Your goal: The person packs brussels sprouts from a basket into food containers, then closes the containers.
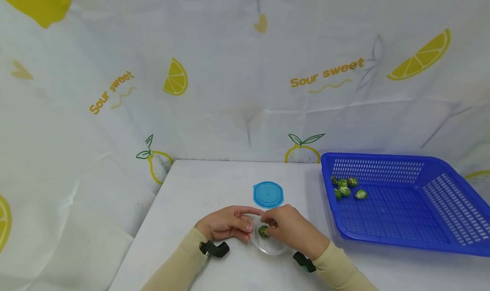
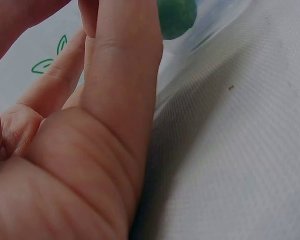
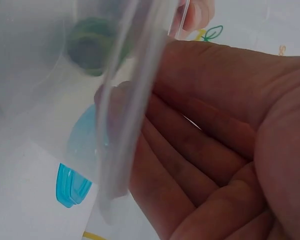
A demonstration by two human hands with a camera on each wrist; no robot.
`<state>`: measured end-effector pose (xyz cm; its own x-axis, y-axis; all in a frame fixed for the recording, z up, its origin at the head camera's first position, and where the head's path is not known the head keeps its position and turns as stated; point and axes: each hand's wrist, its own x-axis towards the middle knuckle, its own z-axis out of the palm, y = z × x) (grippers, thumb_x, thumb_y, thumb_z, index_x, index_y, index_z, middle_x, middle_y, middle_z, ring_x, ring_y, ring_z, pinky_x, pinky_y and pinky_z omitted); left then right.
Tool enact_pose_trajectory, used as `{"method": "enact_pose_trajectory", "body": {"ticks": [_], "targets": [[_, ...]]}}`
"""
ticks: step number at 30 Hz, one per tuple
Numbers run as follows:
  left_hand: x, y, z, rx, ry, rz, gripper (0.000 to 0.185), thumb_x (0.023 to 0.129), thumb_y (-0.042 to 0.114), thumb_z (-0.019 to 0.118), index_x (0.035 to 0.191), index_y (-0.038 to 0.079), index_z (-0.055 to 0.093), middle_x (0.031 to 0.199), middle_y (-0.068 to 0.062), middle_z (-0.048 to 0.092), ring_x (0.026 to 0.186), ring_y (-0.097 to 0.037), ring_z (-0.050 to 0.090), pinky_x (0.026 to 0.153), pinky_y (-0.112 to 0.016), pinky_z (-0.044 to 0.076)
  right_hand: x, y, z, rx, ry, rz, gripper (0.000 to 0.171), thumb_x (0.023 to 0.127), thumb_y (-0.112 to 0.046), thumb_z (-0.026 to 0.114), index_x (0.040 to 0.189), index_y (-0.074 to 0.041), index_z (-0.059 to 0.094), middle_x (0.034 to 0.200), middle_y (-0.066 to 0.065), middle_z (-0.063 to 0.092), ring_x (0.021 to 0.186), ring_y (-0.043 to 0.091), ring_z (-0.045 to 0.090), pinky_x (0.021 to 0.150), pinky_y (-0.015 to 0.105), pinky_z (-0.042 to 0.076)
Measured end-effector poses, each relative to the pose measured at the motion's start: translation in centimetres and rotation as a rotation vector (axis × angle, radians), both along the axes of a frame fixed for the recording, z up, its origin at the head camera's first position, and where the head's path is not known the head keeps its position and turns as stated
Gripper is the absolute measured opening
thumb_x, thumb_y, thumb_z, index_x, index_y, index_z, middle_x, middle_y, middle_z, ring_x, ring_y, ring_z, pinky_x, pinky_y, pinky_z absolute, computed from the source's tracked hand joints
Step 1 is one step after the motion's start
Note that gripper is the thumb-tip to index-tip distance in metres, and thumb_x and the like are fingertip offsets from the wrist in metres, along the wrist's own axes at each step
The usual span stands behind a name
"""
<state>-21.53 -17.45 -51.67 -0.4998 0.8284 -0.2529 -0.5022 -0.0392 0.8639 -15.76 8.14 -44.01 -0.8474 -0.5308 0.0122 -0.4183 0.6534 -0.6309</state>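
A clear round plastic container (image 1: pixel 272 253) stands on the table between both hands, with a green Brussels sprout (image 1: pixel 263 231) inside it. My left hand (image 1: pixel 229 225) holds the container at its left side, its index finger reaching along the far rim. From the right, my right hand (image 1: pixel 292 229) reaches over the rim, thumb and index fingertip at the sprout. Through the cloudy wall of the container (image 3: pixel 35 100), the right wrist view shows the sprout (image 3: pixel 92 47) beside the fingertips. Only part of the sprout (image 2: pixel 177 17) shows past the left finger in the left wrist view.
A round blue lid (image 1: pixel 268 194) lies on the white table (image 1: pixel 199 184) just beyond the container. To the right stands a large blue plastic basket (image 1: pixel 386 235) with several Brussels sprouts (image 1: pixel 344 191) in its left corner. A lemon-printed sheet (image 1: pixel 229 69) hangs behind.
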Motion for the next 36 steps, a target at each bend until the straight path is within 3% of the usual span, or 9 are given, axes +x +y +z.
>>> {"method": "enact_pose_trajectory", "body": {"ticks": [13, 21, 28, 32, 36], "targets": [[-0.4, 0.6, 0.4, -0.002, 0.010, -0.011, 0.063, 0.101, -0.003, 0.066, 0.160, 0.006, 0.049, 0.093, 0.000, 0.074, 0.086, -0.012, 0.079, 0.086, -0.028, 0.068, 0.3, 1.4, 1.2, 0.013, 0.064, -0.008, 0.018, 0.092, -0.007, 0.083, 0.110, -0.005, 0.083, 0.101, 0.005, 0.082, 0.088, 0.010, 0.072, 0.079, 0.031, 0.065], [0.1, 0.0, 0.1, -0.047, -0.008, 0.020, 0.062, 0.102, -0.001, 0.068, 0.161, 0.007, 0.049, 0.092, 0.001, 0.071, 0.085, -0.011, 0.078, 0.086, -0.028, 0.068, 0.8, 3.2, 3.6, 0.050, 0.081, -0.040, 0.021, 0.096, -0.014, 0.083, 0.116, -0.009, 0.082, 0.108, 0.002, 0.081, 0.093, 0.011, 0.073, 0.083, 0.031, 0.066], [0.3, -0.2, 0.0, -0.037, -0.009, 0.029, 0.064, 0.101, -0.002, 0.068, 0.161, 0.006, 0.048, 0.094, 0.000, 0.072, 0.085, -0.011, 0.079, 0.087, -0.029, 0.068, 0.3, 8.1, 6.7, 0.079, 0.110, -0.063, 0.019, 0.097, -0.016, 0.082, 0.116, -0.015, 0.082, 0.109, -0.007, 0.080, 0.096, 0.008, 0.073, 0.086, 0.034, 0.067], [0.3, 0.0, 0.0, -0.028, -0.003, 0.019, 0.066, 0.100, -0.001, 0.070, 0.162, 0.006, 0.047, 0.094, 0.001, 0.071, 0.086, -0.011, 0.079, 0.087, -0.029, 0.068, -0.4, 11.9, 8.2, 0.101, 0.117, -0.104, 0.020, 0.098, -0.015, 0.081, 0.118, -0.014, 0.082, 0.109, -0.004, 0.080, 0.095, 0.009, 0.073, 0.083, 0.032, 0.066], [0.3, 0.1, 0.0, -0.029, -0.025, 0.020, 0.068, 0.099, 0.000, 0.072, 0.162, 0.007, 0.048, 0.093, 0.001, 0.071, 0.085, -0.011, 0.079, 0.086, -0.028, 0.068, -1.8, 15.9, 8.9, 0.138, 0.065, -0.156, 0.021, 0.100, -0.015, 0.078, 0.121, -0.013, 0.081, 0.112, 0.000, 0.081, 0.098, 0.013, 0.075, 0.082, 0.034, 0.066]]}}
